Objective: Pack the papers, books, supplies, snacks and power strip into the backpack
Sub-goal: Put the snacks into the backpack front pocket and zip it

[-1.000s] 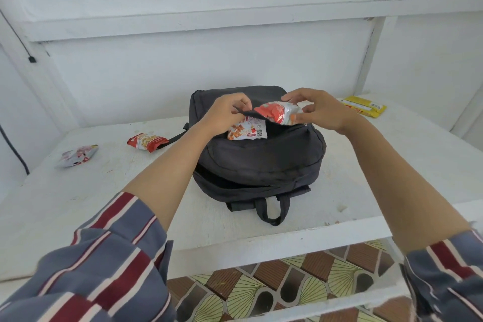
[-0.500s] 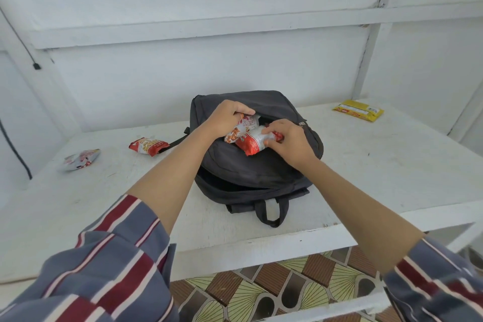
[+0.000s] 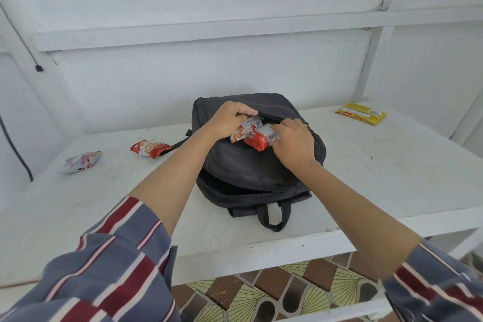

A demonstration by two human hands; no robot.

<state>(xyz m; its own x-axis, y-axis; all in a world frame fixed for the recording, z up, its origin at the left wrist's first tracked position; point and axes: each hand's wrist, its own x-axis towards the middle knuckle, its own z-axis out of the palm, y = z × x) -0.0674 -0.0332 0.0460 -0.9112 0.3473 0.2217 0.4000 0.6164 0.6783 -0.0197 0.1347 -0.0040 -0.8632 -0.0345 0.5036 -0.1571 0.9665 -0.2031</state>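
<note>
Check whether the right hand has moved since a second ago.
Yes. The right hand came down toward the person from the backpack's far edge, bringing the red snack packet to the pocket opening.

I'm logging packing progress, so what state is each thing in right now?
backpack: lying flat, front pocket open
red snack packet: half in pocket, right hand pushing
white-orange snack packet: at pocket, gripped by left hand
red packet, silver packet, yellow packet: unpacked on table
</note>
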